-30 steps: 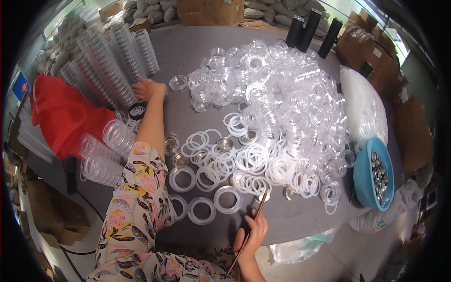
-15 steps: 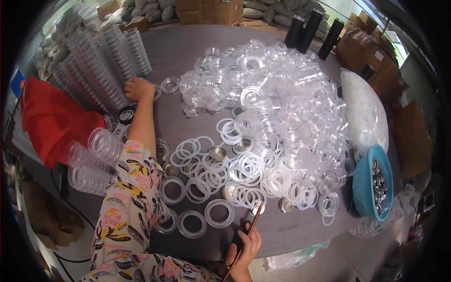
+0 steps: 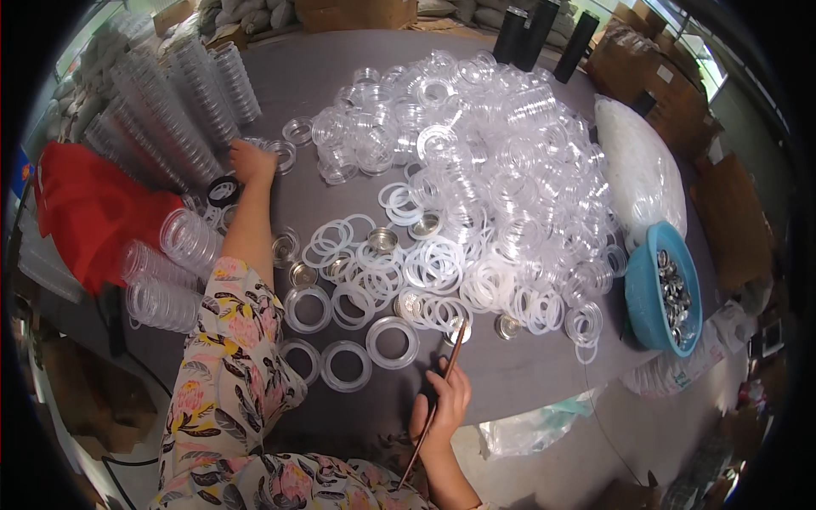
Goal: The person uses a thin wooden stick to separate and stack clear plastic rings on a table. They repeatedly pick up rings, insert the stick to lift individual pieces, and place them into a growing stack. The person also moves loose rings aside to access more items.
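Observation:
My right hand [image 3: 444, 406], at the near edge of the table, is closed around a slender brown stick [image 3: 433, 416]. The stick's far tip lies over a silvery disc [image 3: 456, 334] beside the white rings [image 3: 438, 263]. My left hand [image 3: 252, 161] reaches to the far left, fingers curled, by the tall stacks of clear plastic pieces [image 3: 153, 110]. What its fingers hold, if anything, is hidden. Right beside it lies a clear round plastic case [image 3: 282, 155]. Several clear ringed cases [image 3: 346, 367] with dark centres lie in front of me, to the left of the stick.
A big heap of clear round cases [image 3: 518, 161] covers the table's middle. On the right are a blue basket [image 3: 631, 297] of shiny metal pieces and a full white bag [image 3: 642, 170]. A red cloth [image 3: 110, 221] and shorter clear stacks [image 3: 161, 302] are left; black cylinders [image 3: 578, 47] stand behind.
The whole view has shifted, so the table sits higher in the picture. My left hand has drawn slightly back from the tall stacks. My right hand keeps the stick over the same disc.

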Demonstrator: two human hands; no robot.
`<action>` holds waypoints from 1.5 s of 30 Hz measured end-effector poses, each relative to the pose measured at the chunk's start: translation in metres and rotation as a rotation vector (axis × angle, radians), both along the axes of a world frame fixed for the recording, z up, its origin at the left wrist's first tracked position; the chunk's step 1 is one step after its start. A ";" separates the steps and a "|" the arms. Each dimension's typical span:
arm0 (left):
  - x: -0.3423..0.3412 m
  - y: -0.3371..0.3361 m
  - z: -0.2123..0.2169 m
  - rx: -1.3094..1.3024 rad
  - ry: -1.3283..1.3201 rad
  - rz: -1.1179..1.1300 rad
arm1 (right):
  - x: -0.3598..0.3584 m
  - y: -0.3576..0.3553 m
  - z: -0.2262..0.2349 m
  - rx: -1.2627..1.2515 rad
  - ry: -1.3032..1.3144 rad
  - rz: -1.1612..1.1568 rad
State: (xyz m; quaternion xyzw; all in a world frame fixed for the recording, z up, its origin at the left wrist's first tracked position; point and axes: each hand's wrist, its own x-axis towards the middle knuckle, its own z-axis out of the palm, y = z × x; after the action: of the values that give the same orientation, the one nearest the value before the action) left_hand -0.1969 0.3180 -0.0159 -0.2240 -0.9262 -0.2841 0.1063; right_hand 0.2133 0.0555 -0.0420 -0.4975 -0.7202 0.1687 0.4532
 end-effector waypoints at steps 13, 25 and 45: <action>0.126 -0.104 0.042 0.624 -0.282 -0.985 | -0.004 -0.001 -0.009 0.061 0.071 0.007; 0.193 -0.166 0.026 0.087 0.196 -1.321 | -0.009 -0.006 -0.015 0.051 -0.014 -0.060; 0.193 -0.192 0.038 0.796 -1.140 -1.052 | -0.001 0.002 -0.026 0.087 0.214 -0.094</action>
State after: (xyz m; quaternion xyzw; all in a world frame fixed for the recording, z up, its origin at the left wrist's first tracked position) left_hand -0.0041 0.1255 0.0223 -0.3926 -0.4464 -0.6676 -0.4482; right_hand 0.2124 0.0572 -0.0682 -0.4896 -0.6502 0.1682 0.5561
